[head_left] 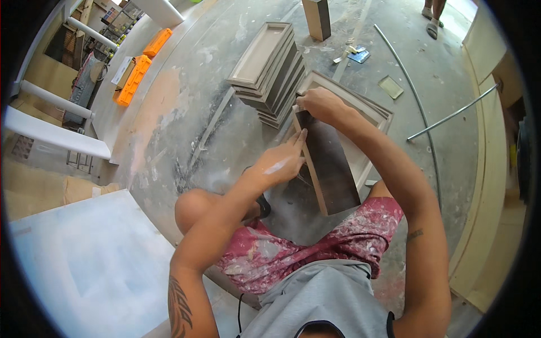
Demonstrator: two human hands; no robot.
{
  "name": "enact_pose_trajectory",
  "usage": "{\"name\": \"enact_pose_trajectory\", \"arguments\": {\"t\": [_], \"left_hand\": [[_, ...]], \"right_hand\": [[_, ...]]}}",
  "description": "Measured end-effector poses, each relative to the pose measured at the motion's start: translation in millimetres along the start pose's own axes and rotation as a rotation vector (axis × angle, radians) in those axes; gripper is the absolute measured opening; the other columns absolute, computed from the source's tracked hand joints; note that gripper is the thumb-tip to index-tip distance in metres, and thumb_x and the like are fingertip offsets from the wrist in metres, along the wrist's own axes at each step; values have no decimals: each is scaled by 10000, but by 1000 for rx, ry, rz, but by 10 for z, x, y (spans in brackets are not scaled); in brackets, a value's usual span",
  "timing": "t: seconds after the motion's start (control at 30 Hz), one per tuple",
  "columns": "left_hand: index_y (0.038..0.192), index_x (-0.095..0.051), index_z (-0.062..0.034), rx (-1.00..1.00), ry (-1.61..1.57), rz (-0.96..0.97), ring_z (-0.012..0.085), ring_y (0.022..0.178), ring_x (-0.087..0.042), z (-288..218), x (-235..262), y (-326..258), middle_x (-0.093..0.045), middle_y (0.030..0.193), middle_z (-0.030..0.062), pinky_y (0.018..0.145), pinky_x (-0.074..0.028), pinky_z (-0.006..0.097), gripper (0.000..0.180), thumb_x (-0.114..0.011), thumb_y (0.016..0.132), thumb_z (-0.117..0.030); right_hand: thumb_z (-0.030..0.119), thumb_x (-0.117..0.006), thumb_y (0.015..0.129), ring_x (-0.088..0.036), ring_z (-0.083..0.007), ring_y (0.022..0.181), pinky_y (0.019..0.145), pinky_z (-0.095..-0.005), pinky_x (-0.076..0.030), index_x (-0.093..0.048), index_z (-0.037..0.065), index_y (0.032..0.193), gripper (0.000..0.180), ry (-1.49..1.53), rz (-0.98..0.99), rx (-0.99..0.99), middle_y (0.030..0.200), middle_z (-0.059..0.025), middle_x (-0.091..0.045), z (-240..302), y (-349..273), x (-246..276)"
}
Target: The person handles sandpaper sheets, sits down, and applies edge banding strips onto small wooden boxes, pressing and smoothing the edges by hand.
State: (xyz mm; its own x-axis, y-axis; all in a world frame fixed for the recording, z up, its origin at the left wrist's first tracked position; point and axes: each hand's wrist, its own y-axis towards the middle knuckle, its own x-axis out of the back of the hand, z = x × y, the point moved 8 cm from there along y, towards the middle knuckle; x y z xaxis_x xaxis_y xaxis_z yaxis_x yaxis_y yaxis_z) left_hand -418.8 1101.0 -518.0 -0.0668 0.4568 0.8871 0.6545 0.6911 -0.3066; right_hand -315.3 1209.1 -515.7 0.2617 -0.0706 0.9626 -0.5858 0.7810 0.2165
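We take the stack of grey-beige framed wooden panels [264, 53] as our landmark. Just to its right and nearer us stands the tilted dark-brown rectangular board with a pale edge [332, 160]. Our right hand [321, 103] is curled around the board's end nearest the stack; our left hand [282, 159] lays its fingers along the pale edge, its thumb hidden, so we cannot tell whether it grips.

The board could twist or slide if our right hand loosens, since the left seems to press from one side only. A slip could scuff the flat grey-beige framed panel [352, 101] lying right of the stack, and a hard knock toward the stack might topple it, as its layers look unevenly aligned. Splinters along the pale edge are a risk to bare fingers.

Left of the stack, the grey concrete floor [197, 62] runs wide toward the orange plastic cases [134, 80], giving us the most room. Well right of the stack, the long grey tube [407, 76] and the straight metal rod [453, 112] cross, narrowing that side.
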Motion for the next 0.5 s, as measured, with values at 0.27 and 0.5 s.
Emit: {"name": "enact_pose_trajectory", "arguments": {"t": [0.27,0.5], "left_hand": [[1505,-283,138,-64,95,-3,528,1197,-561,-130,-212,10,-281,1456,496,959,-532,472,693,-544,911,-105],[1521,-262,129,-114,111,-109,498,1206,-577,-69,-351,15,-231,1483,501,939,-554,454,811,-623,812,-30]], "right_hand": [[107,-618,868,-712,-379,831,724,-457,-559,-702,37,950,137,-183,138,69,825,-179,-694,236,58,-62],[85,-619,856,-724,-354,835,730,-444,-577,-689,22,901,105,-208,223,147,819,-184,-700,274,174,-158]]}}
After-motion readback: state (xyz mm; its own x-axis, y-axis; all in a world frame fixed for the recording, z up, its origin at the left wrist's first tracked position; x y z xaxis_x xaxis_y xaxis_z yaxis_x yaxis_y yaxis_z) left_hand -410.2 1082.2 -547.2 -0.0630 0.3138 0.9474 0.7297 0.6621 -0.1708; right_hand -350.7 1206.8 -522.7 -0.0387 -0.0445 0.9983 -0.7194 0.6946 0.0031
